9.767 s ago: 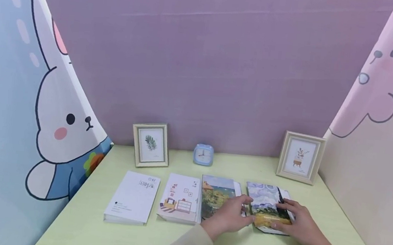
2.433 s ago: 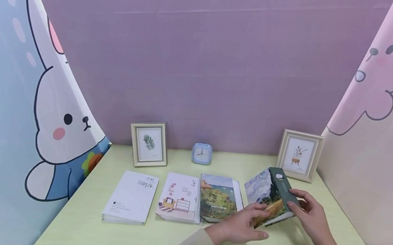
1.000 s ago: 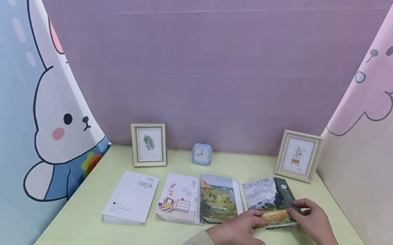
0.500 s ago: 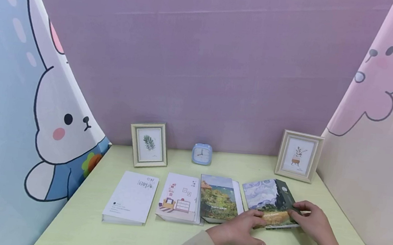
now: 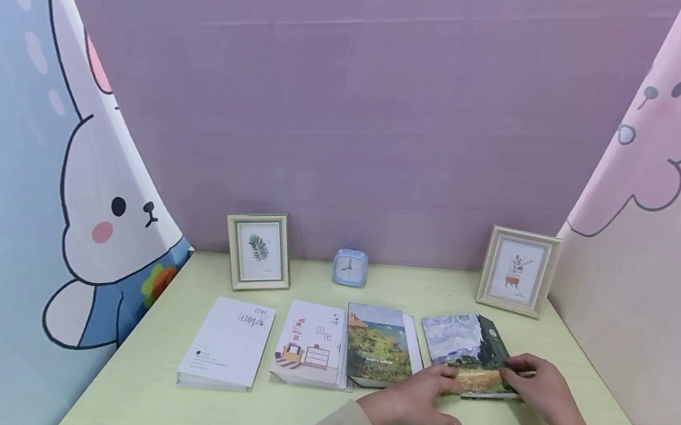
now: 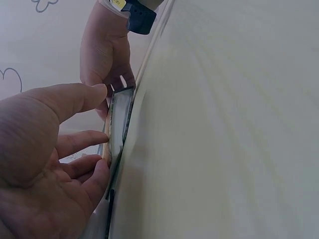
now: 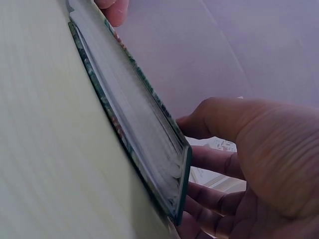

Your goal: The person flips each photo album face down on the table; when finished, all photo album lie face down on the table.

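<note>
A photo album (image 5: 458, 342) with a painted sky-and-field cover and dark green spine lies slightly turned at the right of the row. My right hand (image 5: 547, 394) grips its spine side, thumb on the cover edge and fingers along the spine, as the right wrist view shows with the page block (image 7: 134, 99) facing it. The left hand (image 5: 411, 396) rests extended fingers on the album's near left corner, its thumb held apart. To its left lies another album (image 5: 380, 347) marked PHOTO ALBUM, with a garden painting; the left hand partly covers its near right corner.
Farther left lie an album with a furniture drawing (image 5: 310, 339) and a white album with handwriting-style lettering (image 5: 228, 340). Behind stand a leaf-print frame (image 5: 260, 252), a blue clock (image 5: 350, 268) and a potted-plant frame (image 5: 519, 271). A purple backdrop (image 5: 351, 115) closes the table's rear.
The sky-and-field album, tilted up with its spine raised 2.4 s ago, has come down towards the table. My right hand has lowered with it; the left has barely moved in the last second.
</note>
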`<state>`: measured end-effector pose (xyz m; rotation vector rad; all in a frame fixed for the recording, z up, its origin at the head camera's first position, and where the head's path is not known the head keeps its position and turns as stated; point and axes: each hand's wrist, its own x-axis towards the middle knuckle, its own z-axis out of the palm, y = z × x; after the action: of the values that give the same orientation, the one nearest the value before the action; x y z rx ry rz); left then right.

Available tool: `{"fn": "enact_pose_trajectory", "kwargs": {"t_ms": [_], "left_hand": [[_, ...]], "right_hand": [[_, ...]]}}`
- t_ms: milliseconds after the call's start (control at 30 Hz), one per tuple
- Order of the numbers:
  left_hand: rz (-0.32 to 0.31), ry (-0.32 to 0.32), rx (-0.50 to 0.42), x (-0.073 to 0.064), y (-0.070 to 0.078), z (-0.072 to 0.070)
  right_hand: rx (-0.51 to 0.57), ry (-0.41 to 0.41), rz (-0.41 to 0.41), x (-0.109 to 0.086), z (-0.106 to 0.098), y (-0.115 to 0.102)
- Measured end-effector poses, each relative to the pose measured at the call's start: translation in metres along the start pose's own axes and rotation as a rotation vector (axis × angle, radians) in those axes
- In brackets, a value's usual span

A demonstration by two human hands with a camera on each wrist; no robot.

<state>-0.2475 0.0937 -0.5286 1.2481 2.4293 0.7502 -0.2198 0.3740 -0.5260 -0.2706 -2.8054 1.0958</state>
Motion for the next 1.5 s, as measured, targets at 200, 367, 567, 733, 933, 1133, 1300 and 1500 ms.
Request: {"fn": "enact_pose_trajectory", "kwargs": {"t_ms": [200, 367, 567, 733, 933, 1133, 1300, 1500], "left_hand": [[-0.002, -0.001, 0.001, 0.0, 0.0, 0.0], [-0.004, 0.006, 0.004, 0.0, 0.001, 0.0], [-0.005, 0.001, -0.001, 0.0, 0.001, 0.0], [-0.018, -0.008, -0.012, -0.002, 0.003, 0.0], [0.002, 0.017, 0.005, -0.003, 0.005, 0.0], [0.053, 0.095, -0.116, -0.005, 0.003, -0.002], [0.083, 0.168, -0.392, -0.01, -0.001, -0.007], [0.159, 0.264, -0.532, -0.02, -0.003, -0.014]], "right_hand": [[-0.011, -0.006, 0.005, 0.001, 0.001, 0.001], [-0.006, -0.007, 0.007, 0.002, 0.002, 0.003], [0.001, -0.009, 0.011, 0.002, 0.002, 0.003], [0.0, -0.006, 0.012, 0.002, 0.003, 0.003], [-0.014, 0.005, -0.008, 0.001, 0.003, 0.004], [-0.019, 0.034, -0.032, 0.0, 0.002, 0.001], [0.0, 0.119, -0.076, -0.003, 0.005, -0.005], [0.033, 0.197, -0.167, -0.006, 0.009, -0.017]]}}
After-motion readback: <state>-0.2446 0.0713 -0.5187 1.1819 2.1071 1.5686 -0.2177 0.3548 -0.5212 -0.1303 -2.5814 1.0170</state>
